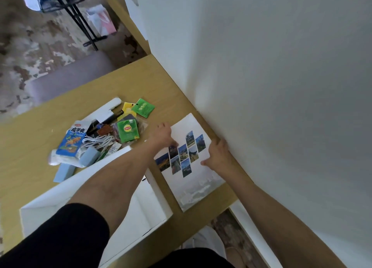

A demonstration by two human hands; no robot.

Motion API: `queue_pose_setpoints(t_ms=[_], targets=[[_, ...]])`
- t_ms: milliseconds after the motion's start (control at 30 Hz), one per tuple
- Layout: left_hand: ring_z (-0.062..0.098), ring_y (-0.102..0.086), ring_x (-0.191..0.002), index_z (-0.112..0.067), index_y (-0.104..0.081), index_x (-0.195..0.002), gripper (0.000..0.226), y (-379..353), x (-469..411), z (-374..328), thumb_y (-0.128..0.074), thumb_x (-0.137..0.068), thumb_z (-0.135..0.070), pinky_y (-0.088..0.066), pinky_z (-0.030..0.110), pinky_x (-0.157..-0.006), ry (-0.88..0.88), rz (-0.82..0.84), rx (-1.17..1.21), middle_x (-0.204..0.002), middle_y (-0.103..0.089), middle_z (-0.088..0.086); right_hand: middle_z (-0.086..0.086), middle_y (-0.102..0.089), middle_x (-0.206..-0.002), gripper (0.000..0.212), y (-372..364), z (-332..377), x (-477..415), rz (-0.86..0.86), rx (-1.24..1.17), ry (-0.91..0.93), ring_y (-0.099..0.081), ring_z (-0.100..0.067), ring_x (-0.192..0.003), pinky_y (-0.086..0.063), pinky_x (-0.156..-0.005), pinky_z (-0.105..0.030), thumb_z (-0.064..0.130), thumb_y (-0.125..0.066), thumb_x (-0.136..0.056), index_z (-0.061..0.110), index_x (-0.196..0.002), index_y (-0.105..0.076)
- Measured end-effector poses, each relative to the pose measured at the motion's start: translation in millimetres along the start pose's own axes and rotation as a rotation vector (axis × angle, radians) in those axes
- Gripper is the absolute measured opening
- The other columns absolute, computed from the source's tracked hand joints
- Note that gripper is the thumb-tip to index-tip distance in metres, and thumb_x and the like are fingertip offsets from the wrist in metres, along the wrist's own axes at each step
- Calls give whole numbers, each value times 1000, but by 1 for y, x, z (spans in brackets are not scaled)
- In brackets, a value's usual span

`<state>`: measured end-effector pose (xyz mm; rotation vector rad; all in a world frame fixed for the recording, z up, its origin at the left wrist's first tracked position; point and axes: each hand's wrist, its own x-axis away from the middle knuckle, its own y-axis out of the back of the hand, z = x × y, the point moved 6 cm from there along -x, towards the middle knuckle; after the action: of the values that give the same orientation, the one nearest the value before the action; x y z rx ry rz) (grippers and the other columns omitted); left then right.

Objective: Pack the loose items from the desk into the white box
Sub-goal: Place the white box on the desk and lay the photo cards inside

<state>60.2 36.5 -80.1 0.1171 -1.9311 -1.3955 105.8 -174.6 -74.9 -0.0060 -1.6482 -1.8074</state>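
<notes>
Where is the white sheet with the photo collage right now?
In the head view, the photo sheet lies flat on the desk by the wall, right of the white box, with the left hand and right hand at its edges.

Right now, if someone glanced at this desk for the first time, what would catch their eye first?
Probably both hands, the left hand and right hand, gripping opposite edges of a white booklet printed with small landscape photos, lying by the wall. Next, the colourful pile at the desk's middle: a green Lipton tea packet, a blue snack bag and a white cable, just beyond the open white box.
</notes>
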Motion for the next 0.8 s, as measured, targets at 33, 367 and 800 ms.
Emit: queue_pose_setpoints(t_ms=[33,367,800], targets=[[34,-39,-127,-6,-35,-137,91,0,-2,5,-77,-69,-50,-41,42,-96,20,22,3,-140,-41,18,-18,-49,-127,71,2,4,1,-20,-27,26,-52,-29,-113,-45,-87,-30,37,-79,-77,4,-127,-39],[22,-53,-100,-6,-42,-123,80,59,20,44,-76,-69,-53,-46,33,-84,2,42,512,-119,-54,12,-3,-61,-98,17,103,41,23,-109,-350,338,-60,-17,-79,-55,-65,-35,19,-57,-93,24,-103,-44],[2,-67,-69,-29,-53,-97,30,182,249,177,-60,-84,-55,-49,19,-53,-123,-708,1010,-84,-70,-10,4,-64,-91,19,266,219,126,-312,-227,853,-59,-20,-76,-49,-61,-32,26,-67,-83,31,-92,-51]])
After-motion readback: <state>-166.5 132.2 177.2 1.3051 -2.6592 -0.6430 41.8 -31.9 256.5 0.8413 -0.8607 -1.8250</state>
